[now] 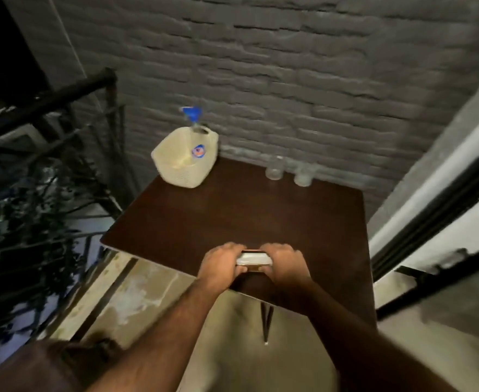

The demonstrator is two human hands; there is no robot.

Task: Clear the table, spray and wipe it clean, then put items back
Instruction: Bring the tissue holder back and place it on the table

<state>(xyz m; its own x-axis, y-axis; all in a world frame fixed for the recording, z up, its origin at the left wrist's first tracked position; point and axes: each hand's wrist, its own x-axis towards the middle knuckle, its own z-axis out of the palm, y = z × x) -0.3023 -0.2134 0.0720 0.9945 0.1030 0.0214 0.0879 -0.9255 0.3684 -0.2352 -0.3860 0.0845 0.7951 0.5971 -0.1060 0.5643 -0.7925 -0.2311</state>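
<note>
- Dark brown wood made up the table (232, 216), which stood against a grey brick wall (289, 80).
- Both hands met at its near edge: the left hand (218, 265) and the right hand (285, 264) had their fingers curled round the two ends of a small flat box (254, 260), pale on its side with a reddish top; blur hid what it was.
- Whether the box rested on the wood or hung just above it, I could not tell.
- At the far left corner sat a cream basket (183, 161) with a blue-headed sprayer (193, 114) sticking out of it.
- Two clear glasses (288, 171) stood side by side along the far edge, near the wall.
- Which step this was stayed uncertain: clearing looked likelier, since basket and glasses were on the table too.
- If so, the next move called for carrying the box off, then the glasses and basket, keeping the sprayer to hand.
</note>
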